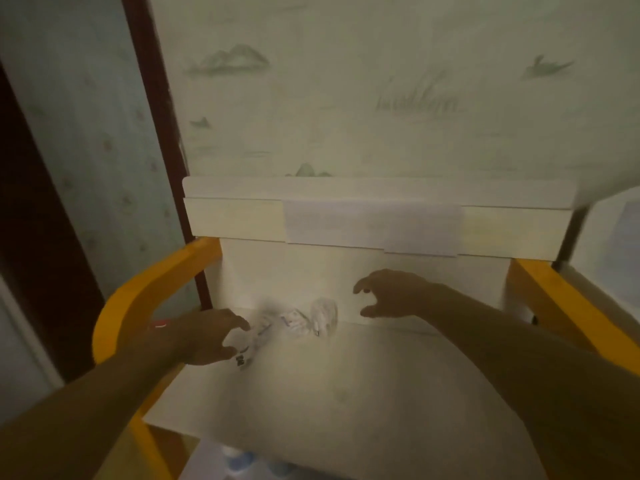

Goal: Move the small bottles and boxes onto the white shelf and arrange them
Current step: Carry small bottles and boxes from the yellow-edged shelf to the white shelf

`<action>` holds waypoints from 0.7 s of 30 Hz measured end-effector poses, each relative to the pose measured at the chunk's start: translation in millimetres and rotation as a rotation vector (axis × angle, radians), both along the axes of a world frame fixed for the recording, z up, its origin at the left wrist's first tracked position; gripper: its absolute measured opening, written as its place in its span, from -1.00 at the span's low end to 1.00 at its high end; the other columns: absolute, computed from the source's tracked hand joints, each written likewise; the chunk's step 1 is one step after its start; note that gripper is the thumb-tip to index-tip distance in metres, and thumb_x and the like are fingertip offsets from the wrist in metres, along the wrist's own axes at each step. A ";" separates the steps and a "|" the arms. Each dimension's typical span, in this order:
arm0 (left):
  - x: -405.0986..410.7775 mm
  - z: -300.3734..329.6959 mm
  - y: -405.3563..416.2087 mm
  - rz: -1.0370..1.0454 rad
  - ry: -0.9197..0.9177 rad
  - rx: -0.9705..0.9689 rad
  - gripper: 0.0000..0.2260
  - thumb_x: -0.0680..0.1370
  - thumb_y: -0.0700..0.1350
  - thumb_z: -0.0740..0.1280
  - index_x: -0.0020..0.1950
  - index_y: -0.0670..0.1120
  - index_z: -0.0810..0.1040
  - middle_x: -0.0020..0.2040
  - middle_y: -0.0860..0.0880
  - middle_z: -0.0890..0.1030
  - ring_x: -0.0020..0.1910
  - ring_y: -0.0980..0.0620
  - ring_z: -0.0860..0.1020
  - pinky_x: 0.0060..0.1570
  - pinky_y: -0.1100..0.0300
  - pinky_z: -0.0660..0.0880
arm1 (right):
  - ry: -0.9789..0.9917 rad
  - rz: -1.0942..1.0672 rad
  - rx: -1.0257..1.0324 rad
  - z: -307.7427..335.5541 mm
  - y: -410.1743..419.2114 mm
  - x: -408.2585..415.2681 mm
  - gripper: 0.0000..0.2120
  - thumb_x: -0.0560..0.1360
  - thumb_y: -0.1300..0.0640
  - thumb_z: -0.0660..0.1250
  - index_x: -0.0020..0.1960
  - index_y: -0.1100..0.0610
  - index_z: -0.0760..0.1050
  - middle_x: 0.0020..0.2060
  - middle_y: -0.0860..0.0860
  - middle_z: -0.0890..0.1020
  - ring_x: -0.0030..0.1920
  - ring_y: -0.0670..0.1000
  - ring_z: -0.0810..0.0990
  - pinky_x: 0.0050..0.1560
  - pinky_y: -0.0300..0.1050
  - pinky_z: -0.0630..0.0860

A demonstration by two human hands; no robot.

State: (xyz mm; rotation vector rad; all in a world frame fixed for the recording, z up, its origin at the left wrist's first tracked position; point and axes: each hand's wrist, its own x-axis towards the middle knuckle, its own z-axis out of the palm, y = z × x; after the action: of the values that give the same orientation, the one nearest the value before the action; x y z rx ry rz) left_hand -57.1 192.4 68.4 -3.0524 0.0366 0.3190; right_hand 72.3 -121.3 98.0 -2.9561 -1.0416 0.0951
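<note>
Motion blur smears everything I see. My left hand [207, 336] curls its thumb and fingers round a small white item [242, 344] I cannot identify. Just beyond its fingertips lies a row of small pale bottles [304, 320] on the white shelf [346, 393], running toward my right hand [388, 294], which hovers half-curled, holding nothing. Their orientation is unreadable.
</note>
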 end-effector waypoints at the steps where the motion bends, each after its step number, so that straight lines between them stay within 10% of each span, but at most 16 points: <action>1: 3.3 -6.9 8.2 0.010 -0.005 0.008 -0.48 0.56 0.11 0.29 0.49 0.11 0.24 0.49 0.08 0.30 0.42 0.06 0.33 0.36 0.19 0.29 | -0.002 0.014 0.015 -3.7 13.3 8.9 -0.50 0.53 -0.14 0.31 0.42 -0.05 0.34 0.34 -0.01 0.48 0.36 0.05 0.41 0.34 0.02 0.37; 12: 88.8 -58.4 48.7 0.055 0.178 0.000 -0.11 0.41 0.21 0.44 0.56 0.12 -0.03 0.55 0.03 0.15 0.44 -0.04 0.32 0.34 0.08 0.38 | 0.209 0.068 0.102 -84.5 116.1 102.6 -0.41 0.45 -0.10 0.42 0.42 0.00 0.36 0.35 0.04 0.46 0.32 0.09 0.45 0.34 0.02 0.40; 21: 116.4 -67.8 52.7 0.022 0.297 -0.089 -0.29 0.37 0.11 0.50 0.44 0.09 0.27 0.32 0.04 0.41 0.19 0.02 0.49 0.14 0.17 0.50 | 0.230 0.028 0.035 -112.2 137.0 128.7 -0.30 0.28 -0.13 0.56 0.34 0.00 0.41 0.24 0.01 0.48 0.23 0.08 0.47 0.26 0.01 0.44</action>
State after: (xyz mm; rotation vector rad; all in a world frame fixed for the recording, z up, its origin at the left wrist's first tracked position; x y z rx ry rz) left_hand 59.2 245.1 0.6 -3.0636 0.0336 0.7897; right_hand 201.0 15.7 -14.2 -2.8145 -1.0409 0.4025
